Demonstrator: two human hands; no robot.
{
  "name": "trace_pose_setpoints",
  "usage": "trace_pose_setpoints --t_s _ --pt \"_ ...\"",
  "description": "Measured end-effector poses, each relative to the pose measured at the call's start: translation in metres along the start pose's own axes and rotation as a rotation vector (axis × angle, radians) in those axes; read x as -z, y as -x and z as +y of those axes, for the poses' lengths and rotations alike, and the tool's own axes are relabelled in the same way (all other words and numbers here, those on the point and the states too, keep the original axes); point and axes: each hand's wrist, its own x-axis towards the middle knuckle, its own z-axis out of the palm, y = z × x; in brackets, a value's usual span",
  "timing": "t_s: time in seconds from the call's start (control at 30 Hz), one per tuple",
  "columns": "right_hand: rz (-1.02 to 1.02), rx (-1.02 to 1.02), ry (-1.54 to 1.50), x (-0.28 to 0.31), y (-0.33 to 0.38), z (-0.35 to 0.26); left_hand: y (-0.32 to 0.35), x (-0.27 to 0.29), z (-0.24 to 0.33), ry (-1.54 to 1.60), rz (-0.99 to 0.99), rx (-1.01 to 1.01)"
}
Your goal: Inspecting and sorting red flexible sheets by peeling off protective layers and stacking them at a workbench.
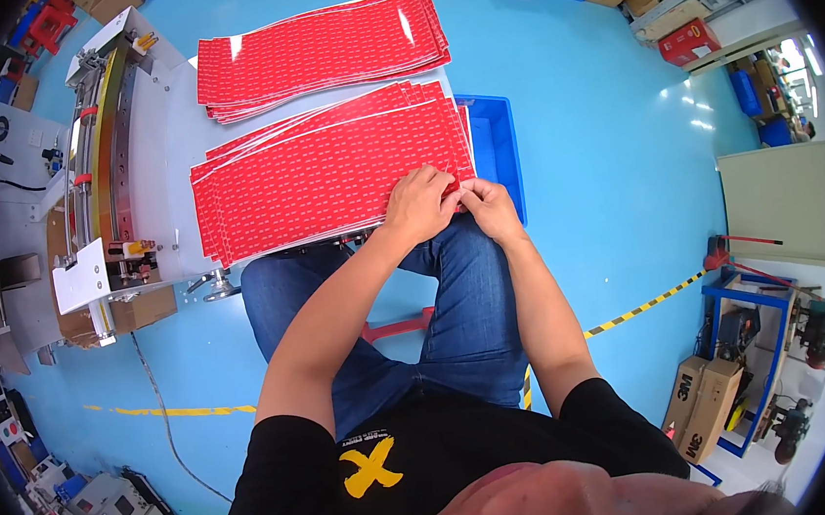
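A stack of red sheets [318, 182] with white edges and small printed marks lies on the near part of the white table in front of me. At its near right corner, my left hand [418, 205] rests on the top sheet, fingers bent and pinched at the corner. My right hand [493, 210] meets it from the right, thumb and forefinger pinching the same corner. The fingertips almost touch, and what lies exactly between them is partly hidden. A second stack of similar red sheets [316, 55] lies farther back, its edges uneven.
A blue bin [499, 152] stands against the table's right side. To the left is a machine with metal rails [112, 137]. A red stool [399, 327] shows between my legs. Cardboard boxes [705, 408] and a blue-framed rack [749, 292] stand at the right.
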Motion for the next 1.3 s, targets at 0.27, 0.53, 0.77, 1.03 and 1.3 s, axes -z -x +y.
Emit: trace_pose_setpoints --t_s 0.27,0.53,0.77,1.03,1.3 --pt "-0.027 -0.049 -0.096 0.0 0.002 -0.009 -0.004 0.001 -0.004 0.029 -0.039 -0.026" --pt "-0.037 -0.033 -0.141 -0.001 0.001 -0.007 -0.003 0.003 -0.003 0.05 -0.06 -0.012" --pt "-0.027 -0.036 -0.057 -0.001 0.002 -0.011 -0.003 0.002 0.0 0.104 -0.047 0.059" --pt "0.007 -0.054 -0.062 -0.004 0.003 -0.014 -0.005 -0.001 -0.015 0.251 -0.064 0.282" --pt "0.192 -0.066 0.083 -0.006 0.001 -0.01 0.027 0.064 -0.092 1.084 0.236 0.861"
